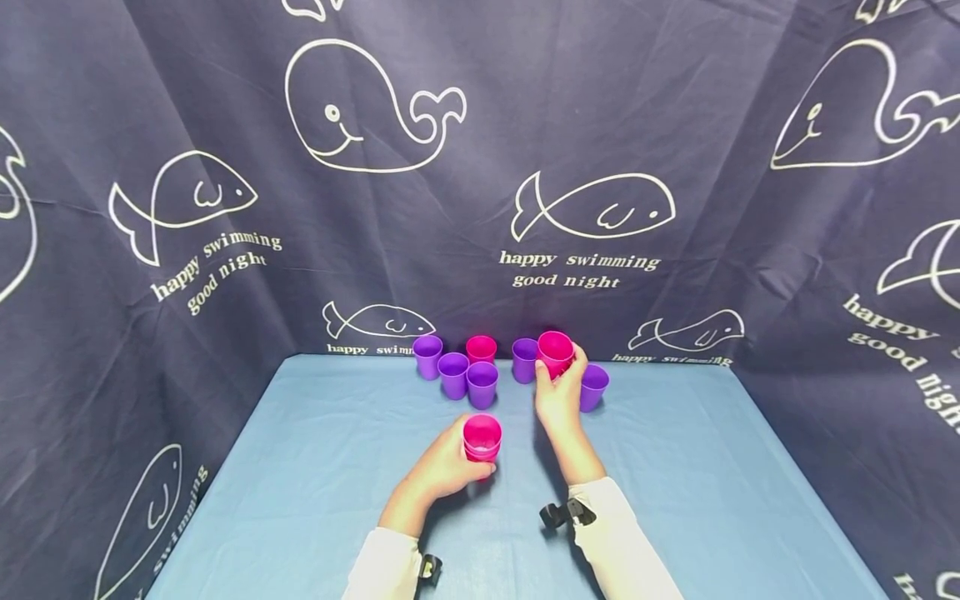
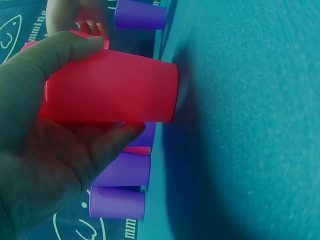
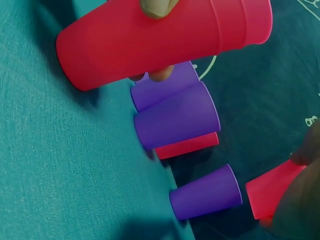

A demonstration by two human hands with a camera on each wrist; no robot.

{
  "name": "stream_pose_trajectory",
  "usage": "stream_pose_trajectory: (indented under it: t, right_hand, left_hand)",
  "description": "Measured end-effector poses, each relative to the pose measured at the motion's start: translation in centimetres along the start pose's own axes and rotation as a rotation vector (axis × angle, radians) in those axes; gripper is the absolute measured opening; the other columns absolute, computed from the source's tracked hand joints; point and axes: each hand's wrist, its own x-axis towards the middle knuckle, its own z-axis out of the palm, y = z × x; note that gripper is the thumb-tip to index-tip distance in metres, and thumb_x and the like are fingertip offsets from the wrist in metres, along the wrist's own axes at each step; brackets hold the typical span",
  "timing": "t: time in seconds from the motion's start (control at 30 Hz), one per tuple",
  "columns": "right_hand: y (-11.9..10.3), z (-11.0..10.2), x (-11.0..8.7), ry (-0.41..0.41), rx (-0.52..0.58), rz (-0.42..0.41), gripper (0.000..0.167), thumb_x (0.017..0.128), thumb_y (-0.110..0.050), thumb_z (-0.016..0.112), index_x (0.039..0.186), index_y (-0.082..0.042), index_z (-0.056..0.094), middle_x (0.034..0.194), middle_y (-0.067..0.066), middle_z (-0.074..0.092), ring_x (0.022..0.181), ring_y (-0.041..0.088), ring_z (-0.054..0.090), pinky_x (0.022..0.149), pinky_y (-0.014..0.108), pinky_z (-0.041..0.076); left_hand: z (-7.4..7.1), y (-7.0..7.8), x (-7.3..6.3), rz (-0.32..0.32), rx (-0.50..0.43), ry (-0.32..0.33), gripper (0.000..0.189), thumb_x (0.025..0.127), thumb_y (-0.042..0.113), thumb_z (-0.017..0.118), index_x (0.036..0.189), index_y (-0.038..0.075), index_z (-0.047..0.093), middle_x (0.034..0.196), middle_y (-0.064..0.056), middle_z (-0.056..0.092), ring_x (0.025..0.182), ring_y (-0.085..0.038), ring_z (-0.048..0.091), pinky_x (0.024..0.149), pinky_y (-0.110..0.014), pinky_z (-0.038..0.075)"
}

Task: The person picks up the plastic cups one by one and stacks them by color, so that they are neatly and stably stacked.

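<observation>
My left hand (image 1: pixel 442 464) grips a stack of nested pink cups (image 1: pixel 482 435) just above the cloth or touching it; I cannot tell which. Thumb and fingers wrap its sides in the left wrist view, and the right wrist view shows the stacked rims (image 3: pixel 232 22). Farther back, my right hand (image 1: pixel 561 404) holds one pink cup (image 1: pixel 555 354), raised off the table with its mouth up. A purple cup (image 1: pixel 524 361) stands just left of that cup, and another purple cup (image 1: pixel 595 387) stands to the right, partly behind the hand.
Beyond the left hand stand three purple cups, the nearest purple cup (image 1: pixel 482 386) partly covering an upright pink cup (image 1: pixel 481 347). A blue cloth (image 1: pixel 675 483) covers the table. Dark curtains (image 1: pixel 480 217) with fish drawings rise at the back and sides.
</observation>
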Motion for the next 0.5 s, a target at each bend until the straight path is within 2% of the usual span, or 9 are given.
stream_pose_trajectory:
  t: [0.03, 0.1, 0.23, 0.33, 0.5]
  right_hand:
    - [0.0, -0.1, 0.0, -0.002, 0.005, 0.004, 0.065, 0.094, 0.004, 0.066, 0.149, 0.005, 0.032, 0.143, 0.031, 0.050, 0.136, 0.044, 0.054, 0.121, 0.052, 0.041]
    - [-0.1, -0.2, -0.1, -0.010, 0.017, 0.028, 0.065, 0.094, 0.003, 0.068, 0.148, 0.004, 0.033, 0.141, 0.029, 0.052, 0.133, 0.041, 0.056, 0.118, 0.044, 0.046]
    - [-0.2, -0.6, -0.4, -0.032, 0.051, 0.069, 0.067, 0.093, 0.001, 0.073, 0.148, 0.002, 0.034, 0.139, 0.026, 0.053, 0.128, 0.038, 0.059, 0.113, 0.041, 0.050]
    - [-0.3, -0.8, -0.8, -0.040, 0.025, 0.071, 0.069, 0.091, -0.004, 0.079, 0.147, 0.001, 0.039, 0.139, 0.024, 0.051, 0.125, 0.037, 0.059, 0.108, 0.038, 0.053]
    - [-0.7, -1.2, -1.2, -0.055, -0.022, 0.072, 0.068, 0.088, -0.012, 0.085, 0.142, 0.000, 0.045, 0.136, 0.022, 0.051, 0.118, 0.035, 0.060, 0.089, 0.017, 0.049]
  left_hand:
    - [0.0, 0.0, 0.0, 0.000, -0.001, 0.001, 0.060, 0.077, 0.012, 0.089, 0.130, 0.010, 0.061, 0.109, 0.001, 0.072, 0.100, -0.014, 0.067, 0.098, -0.033, 0.056]
    - [0.0, 0.0, 0.0, 0.000, -0.003, 0.001, 0.060, 0.077, 0.012, 0.089, 0.129, 0.010, 0.061, 0.109, 0.001, 0.072, 0.100, -0.014, 0.067, 0.098, -0.034, 0.056]
    - [0.1, 0.0, 0.0, 0.003, 0.005, 0.003, 0.059, 0.077, 0.012, 0.089, 0.129, 0.010, 0.061, 0.108, 0.001, 0.072, 0.101, -0.014, 0.068, 0.098, -0.033, 0.056]
    - [0.1, -0.1, -0.1, 0.004, 0.012, 0.001, 0.059, 0.077, 0.013, 0.089, 0.129, 0.010, 0.061, 0.108, 0.001, 0.072, 0.100, -0.014, 0.068, 0.098, -0.033, 0.056]
    - [0.1, -0.1, -0.1, 0.011, 0.012, 0.001, 0.061, 0.077, 0.013, 0.090, 0.130, 0.010, 0.060, 0.110, 0.001, 0.072, 0.101, -0.014, 0.068, 0.099, -0.032, 0.056]
